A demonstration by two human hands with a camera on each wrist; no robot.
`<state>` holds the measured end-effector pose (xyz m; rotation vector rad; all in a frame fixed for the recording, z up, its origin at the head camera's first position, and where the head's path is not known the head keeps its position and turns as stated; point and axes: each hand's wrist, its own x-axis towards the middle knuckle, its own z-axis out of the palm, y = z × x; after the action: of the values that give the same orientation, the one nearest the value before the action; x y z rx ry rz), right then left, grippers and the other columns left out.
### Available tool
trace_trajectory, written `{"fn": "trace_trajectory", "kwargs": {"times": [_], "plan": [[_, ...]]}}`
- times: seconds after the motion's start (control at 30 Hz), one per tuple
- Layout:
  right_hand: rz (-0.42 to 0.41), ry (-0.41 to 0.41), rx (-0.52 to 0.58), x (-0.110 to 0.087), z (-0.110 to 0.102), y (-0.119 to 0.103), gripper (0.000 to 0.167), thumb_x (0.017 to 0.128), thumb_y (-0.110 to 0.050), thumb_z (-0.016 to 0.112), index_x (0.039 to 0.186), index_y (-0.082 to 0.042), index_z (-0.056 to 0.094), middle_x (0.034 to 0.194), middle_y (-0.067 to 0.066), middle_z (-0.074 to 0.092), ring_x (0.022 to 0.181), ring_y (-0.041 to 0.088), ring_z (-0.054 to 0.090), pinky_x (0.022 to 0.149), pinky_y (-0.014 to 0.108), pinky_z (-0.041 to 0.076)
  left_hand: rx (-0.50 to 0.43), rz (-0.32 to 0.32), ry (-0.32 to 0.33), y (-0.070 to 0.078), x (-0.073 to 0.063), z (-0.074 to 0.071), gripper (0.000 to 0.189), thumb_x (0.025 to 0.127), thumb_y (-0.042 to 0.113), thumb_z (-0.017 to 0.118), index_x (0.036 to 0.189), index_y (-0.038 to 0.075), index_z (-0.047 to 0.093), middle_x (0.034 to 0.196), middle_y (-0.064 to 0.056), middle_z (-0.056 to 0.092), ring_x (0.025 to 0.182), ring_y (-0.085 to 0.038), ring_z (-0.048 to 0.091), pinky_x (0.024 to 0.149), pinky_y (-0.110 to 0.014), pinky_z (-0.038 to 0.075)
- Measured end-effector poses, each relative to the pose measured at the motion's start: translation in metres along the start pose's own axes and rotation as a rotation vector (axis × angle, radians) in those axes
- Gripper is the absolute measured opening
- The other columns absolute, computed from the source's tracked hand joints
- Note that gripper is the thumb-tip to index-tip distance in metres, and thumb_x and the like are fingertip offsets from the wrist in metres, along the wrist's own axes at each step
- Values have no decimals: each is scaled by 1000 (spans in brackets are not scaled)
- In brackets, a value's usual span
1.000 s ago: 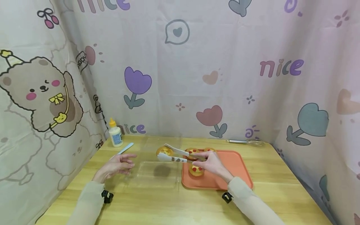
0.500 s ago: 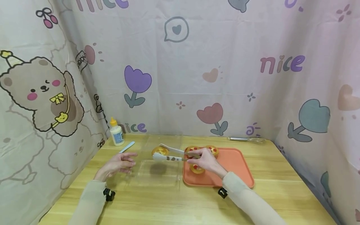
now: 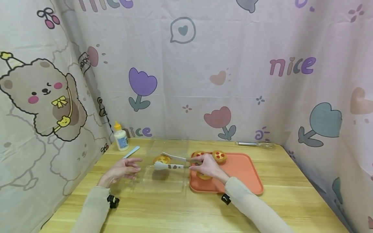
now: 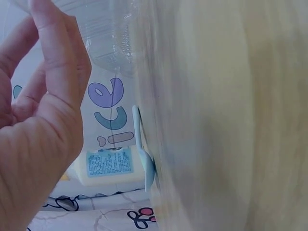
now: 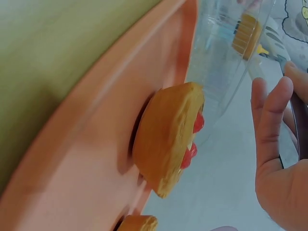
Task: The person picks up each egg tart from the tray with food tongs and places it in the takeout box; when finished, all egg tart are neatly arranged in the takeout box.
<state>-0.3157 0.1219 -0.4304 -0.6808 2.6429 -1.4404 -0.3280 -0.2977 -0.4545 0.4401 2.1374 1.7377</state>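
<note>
My right hand [image 3: 208, 165] grips a pair of tongs [image 3: 175, 167] with pale, brown-spotted arms. Between the tong tips is a small tart [image 3: 162, 159] with yellow topping, at the clear plastic container [image 3: 175, 186]; the right wrist view shows that tart [image 5: 246, 36] through the plastic. How far it is above the container's floor I cannot tell. Beside the container's left side is my left hand [image 3: 120, 170], its fingers loosely bent and holding nothing; whether it touches the plastic is unclear. Below my right hand lies an orange tray [image 3: 239, 174] bearing red-topped tarts [image 3: 219, 156], one partly hidden by the hand.
A glue bottle [image 3: 121, 140] with a yellow cap stands at the back left. In front of it lies a light blue spoon-like utensil [image 3: 132, 151]. A whisk [image 3: 254, 144] lies along the table's back right edge, before a patterned curtain [image 3: 186, 81].
My right hand has moved left, taking the tongs and the tart further over the container. A tart on the tray has come into fuller view. My left hand has stayed nearly still.
</note>
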Motion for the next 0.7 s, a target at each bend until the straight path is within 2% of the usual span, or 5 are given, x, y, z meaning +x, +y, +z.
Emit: {"fn": "trace_trajectory", "kwargs": {"times": [0.13, 0.23, 0.37, 0.57, 0.7], "plan": [[-13, 3, -60, 3, 4, -1, 35, 83, -31, 80, 116, -21, 74, 49, -1, 51, 41, 6, 45, 41, 20, 36, 1, 8, -14, 1, 1, 0, 67, 95, 9, 63, 148, -12, 26, 97, -2, 61, 82, -16, 66, 72, -36, 61], [-29, -2, -72, 4, 8, -3, 37, 83, -29, 80, 117, -18, 74, 63, 0, 64, 46, 11, 52, 43, 21, 41, 2, 8, -18, 1, 2, 1, 68, 95, 8, 64, 148, -12, 26, 97, -1, 62, 80, -14, 65, 73, -36, 61], [-54, -20, -62, 5, 13, -4, 39, 83, -26, 80, 118, -11, 73, 79, 4, 71, 52, 19, 60, 45, 23, 48, 3, 3, -13, 0, 3, 1, 68, 94, 9, 65, 147, -12, 27, 98, -2, 62, 79, -14, 65, 73, -36, 61], [-85, -9, -124, 7, 20, -4, 40, 83, -29, 80, 117, -12, 73, 75, -4, 69, 58, 4, 54, 48, 19, 43, -8, 11, -29, 0, 4, 0, 68, 95, 8, 63, 147, -13, 24, 97, -2, 62, 72, -10, 62, 71, -34, 61], [-81, -16, -123, 10, 24, -4, 41, 83, -32, 79, 119, -15, 72, 80, -7, 68, 64, 4, 56, 54, 20, 46, -7, 11, -26, 0, 4, 1, 68, 95, 8, 63, 147, -14, 25, 96, -2, 62, 73, -10, 62, 72, -35, 61]]}}
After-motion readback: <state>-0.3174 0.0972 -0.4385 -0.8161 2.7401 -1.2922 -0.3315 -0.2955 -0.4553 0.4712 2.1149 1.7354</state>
